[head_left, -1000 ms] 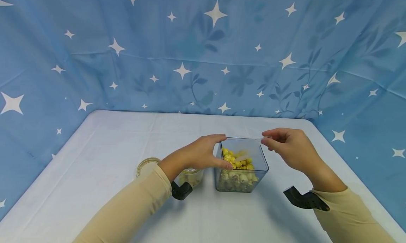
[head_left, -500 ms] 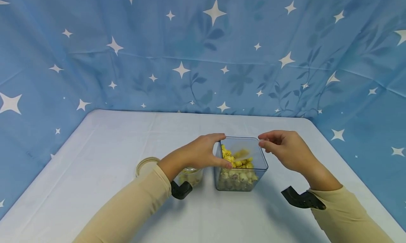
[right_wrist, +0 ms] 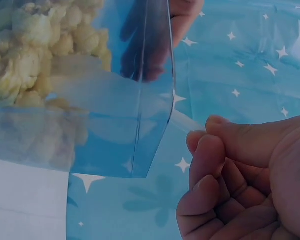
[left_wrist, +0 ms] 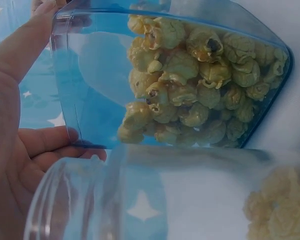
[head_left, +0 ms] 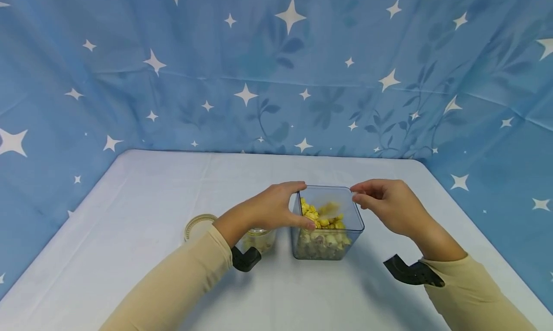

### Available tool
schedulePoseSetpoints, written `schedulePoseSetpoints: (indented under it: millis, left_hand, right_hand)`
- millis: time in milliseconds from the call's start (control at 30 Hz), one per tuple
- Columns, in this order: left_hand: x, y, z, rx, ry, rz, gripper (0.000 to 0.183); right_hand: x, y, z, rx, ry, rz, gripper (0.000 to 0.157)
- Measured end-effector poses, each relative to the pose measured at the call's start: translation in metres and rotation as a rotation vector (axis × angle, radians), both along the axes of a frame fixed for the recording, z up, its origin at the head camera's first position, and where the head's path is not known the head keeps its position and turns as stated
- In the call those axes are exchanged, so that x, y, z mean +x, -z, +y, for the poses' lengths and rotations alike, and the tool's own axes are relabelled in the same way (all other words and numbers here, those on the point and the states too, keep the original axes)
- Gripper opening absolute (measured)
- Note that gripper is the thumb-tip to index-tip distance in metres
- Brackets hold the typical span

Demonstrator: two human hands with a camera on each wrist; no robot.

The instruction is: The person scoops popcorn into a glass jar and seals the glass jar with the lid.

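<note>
A clear bluish square container (head_left: 357,219) stands on the table, partly filled with yellow popcorn (head_left: 334,224). My left hand (head_left: 276,207) holds its left side, thumb at the near rim and fingers at the far corner. Past the container's right rim, my right hand (head_left: 389,204) pinches the thin handle of a translucent spoon (right_wrist: 187,121) between thumb and forefinger. The spoon's wide end reaches inside and lies against the popcorn, seen through the container wall in the right wrist view.
Left of the container stands a clear jar (left_wrist: 190,195) with some popcorn at its bottom, partly behind my left wrist. A round gold-rimmed lid (head_left: 198,224) lies farther left, half covered by the left forearm. A starry blue curtain (head_left: 259,57) hangs behind the white table (head_left: 164,187).
My right hand has shifted slightly left, closer to the container's rim, with the spoon still pinched. The left hand keeps its hold on the container.
</note>
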State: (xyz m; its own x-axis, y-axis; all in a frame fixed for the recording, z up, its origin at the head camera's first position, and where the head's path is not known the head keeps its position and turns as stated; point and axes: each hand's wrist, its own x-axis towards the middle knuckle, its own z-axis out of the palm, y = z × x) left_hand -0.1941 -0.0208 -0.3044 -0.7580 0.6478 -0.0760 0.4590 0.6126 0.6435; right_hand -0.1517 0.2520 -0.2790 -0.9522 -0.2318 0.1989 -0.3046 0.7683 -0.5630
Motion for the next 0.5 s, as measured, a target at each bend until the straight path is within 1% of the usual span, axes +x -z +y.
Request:
schedulePoseSetpoints:
  millis: [133,333,500]
  left_hand:
    - [0.0005,0.0019,0.0002,0.006,0.013,-0.004,0.094]
    - [-0.0008,0.0019,0.0002,0.000,0.010,-0.001,0.094]
    - [-0.0026,0.0009,-0.0010,-0.003,-0.002,-0.008,0.095]
  right_hand:
    - [0.0010,-0.0006,0.0029,0.016,0.005,0.001,0.025]
    - [-0.0029,-0.0008,0.0009,-0.013,0.016,-0.006,0.026]
    - [-0.0065,-0.0003,-0.0007,-0.012,-0.007,-0.025,0.024]
